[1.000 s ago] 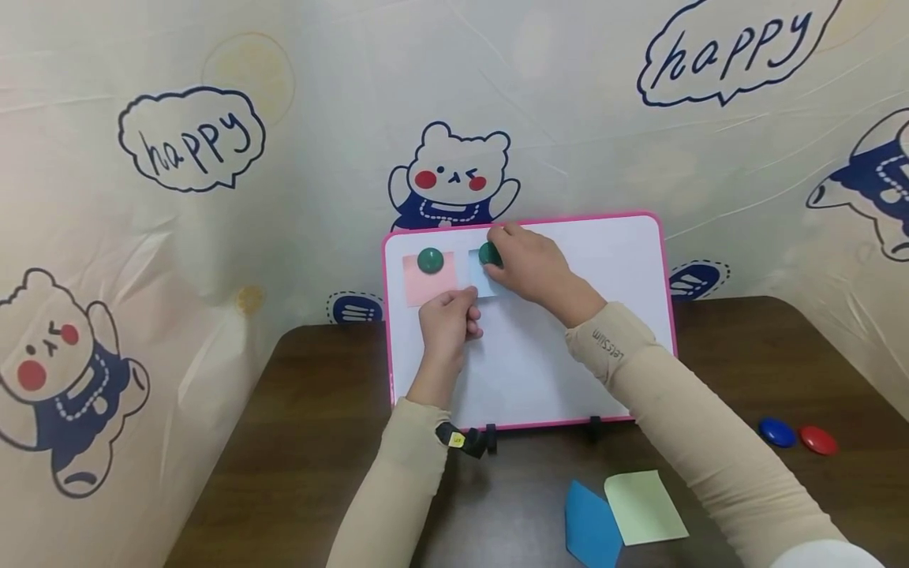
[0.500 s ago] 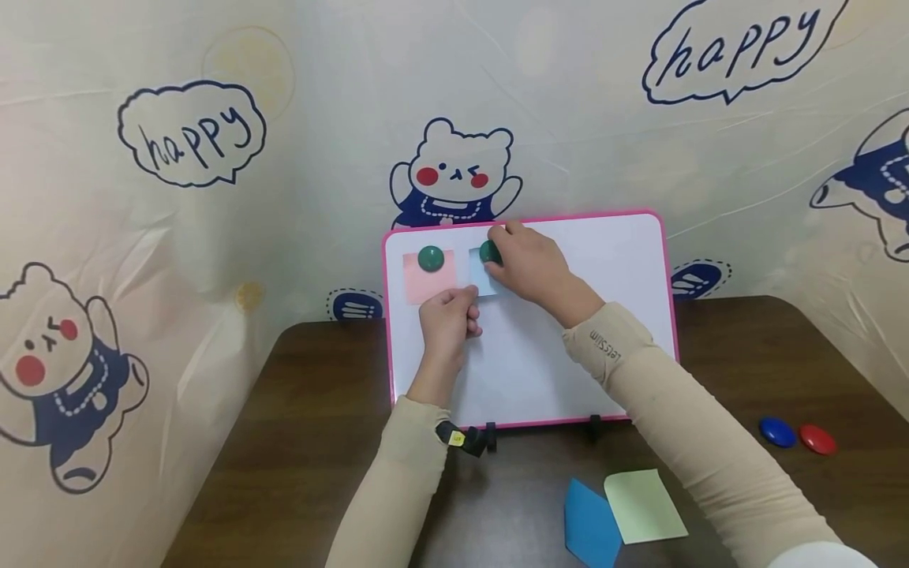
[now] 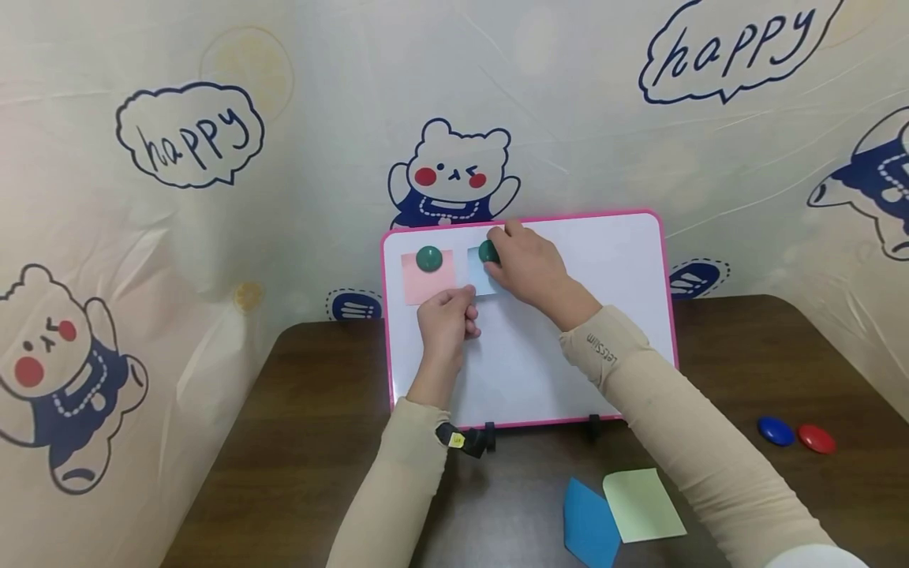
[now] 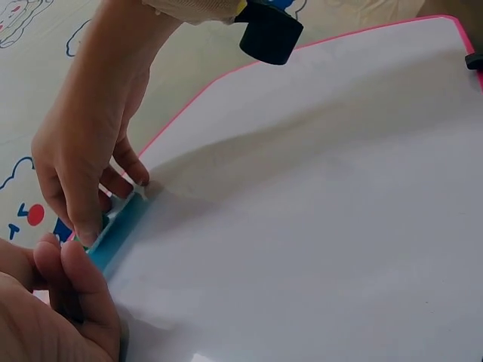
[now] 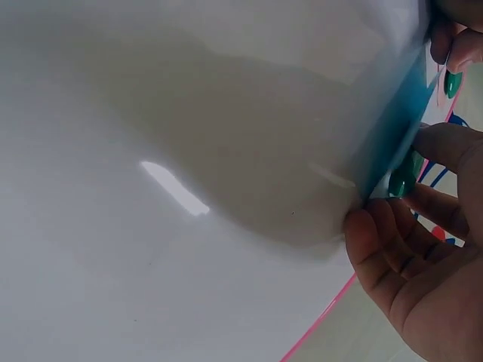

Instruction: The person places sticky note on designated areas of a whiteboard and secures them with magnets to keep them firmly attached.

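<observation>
A pink-framed whiteboard (image 3: 554, 371) stands propped on the table. Near its top edge, my right hand (image 3: 534, 267) holds a round green magnet (image 3: 488, 252) between thumb and fingers, over a light blue sticky note (image 3: 481, 278). In the right wrist view the note (image 5: 392, 128) angles out from the board, with the magnet (image 5: 404, 177) against its upper part. My left hand (image 3: 443, 322) pinches the note's lower left corner, its other fingers curled. To the left, a pink sticky note (image 3: 429, 290) lies on the board under another green magnet (image 3: 429, 259).
On the table in front lie a folded blue paper (image 3: 591, 525) and a pale green sticky note (image 3: 645, 506). A blue magnet (image 3: 776, 431) and a red magnet (image 3: 817, 439) lie at the right. Black feet (image 3: 490, 436) support the board. Behind it hangs a printed curtain (image 3: 319, 158).
</observation>
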The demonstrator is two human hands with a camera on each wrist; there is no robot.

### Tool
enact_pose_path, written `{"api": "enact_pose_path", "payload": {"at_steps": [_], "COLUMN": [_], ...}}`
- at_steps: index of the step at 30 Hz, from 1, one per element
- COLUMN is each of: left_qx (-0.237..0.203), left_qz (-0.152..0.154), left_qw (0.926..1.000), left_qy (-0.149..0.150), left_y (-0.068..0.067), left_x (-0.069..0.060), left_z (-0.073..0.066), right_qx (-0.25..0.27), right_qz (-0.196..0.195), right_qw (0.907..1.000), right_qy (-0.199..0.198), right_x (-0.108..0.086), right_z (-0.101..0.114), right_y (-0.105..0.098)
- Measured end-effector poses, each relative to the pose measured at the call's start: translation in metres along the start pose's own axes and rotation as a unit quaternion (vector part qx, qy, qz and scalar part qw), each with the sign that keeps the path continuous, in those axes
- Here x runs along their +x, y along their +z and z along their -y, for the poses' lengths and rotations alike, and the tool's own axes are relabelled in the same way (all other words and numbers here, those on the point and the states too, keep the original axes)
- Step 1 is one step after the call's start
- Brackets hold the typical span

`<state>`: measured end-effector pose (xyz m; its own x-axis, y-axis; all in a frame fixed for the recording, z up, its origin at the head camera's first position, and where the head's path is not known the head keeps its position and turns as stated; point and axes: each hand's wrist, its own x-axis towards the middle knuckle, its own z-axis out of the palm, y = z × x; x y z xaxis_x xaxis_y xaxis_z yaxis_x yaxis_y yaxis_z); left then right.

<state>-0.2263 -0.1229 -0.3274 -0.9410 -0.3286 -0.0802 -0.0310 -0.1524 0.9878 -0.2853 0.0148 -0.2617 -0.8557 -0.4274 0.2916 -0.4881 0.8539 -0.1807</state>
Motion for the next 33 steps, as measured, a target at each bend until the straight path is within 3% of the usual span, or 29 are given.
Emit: {"api": "enact_pose_path", "payload": {"at_steps": [4, 9, 15, 19, 23, 28, 31, 33], "left_qx": [-0.006, -0.011, 0.003, 0.027, 0.08, 0.132, 0.183, 0.231], "left_qz": [-0.004, 0.015, 0.057, 0.104, 0.158, 0.2, 0.214, 0.215], "left_qw": [1.0, 0.9998, 0.9984, 0.9942, 0.9842, 0.9706, 0.9579, 0.9446], "left_qy": [0.0, -0.007, -0.009, -0.003, 0.008, 0.017, 0.056, 0.09], "left_y": [-0.002, -0.001, -0.003, -0.006, -0.01, -0.014, -0.016, -0.017], "left_x": [-0.002, -0.007, -0.016, -0.025, -0.034, -0.045, -0.05, -0.054], "left_z": [0.001, 0.005, 0.013, 0.019, 0.022, 0.029, 0.035, 0.038], "right_qx": [0.008, 0.021, 0.041, 0.056, 0.071, 0.1, 0.109, 0.108], "right_qz": [-0.003, -0.013, -0.029, -0.035, -0.03, -0.006, 0.0, 0.0], "right_qw": [0.9999, 0.9995, 0.9984, 0.9971, 0.9956, 0.9927, 0.992, 0.9921], "right_qy": [0.008, 0.021, 0.024, 0.036, 0.054, 0.067, 0.065, 0.064], "right_x": [-0.004, -0.019, -0.04, -0.058, -0.081, -0.113, -0.135, -0.15], "right_z": [-0.004, -0.015, -0.026, -0.033, -0.042, -0.057, -0.068, -0.076], "right_y": [0.0, -0.003, -0.004, -0.005, -0.007, -0.007, -0.007, -0.007]}}
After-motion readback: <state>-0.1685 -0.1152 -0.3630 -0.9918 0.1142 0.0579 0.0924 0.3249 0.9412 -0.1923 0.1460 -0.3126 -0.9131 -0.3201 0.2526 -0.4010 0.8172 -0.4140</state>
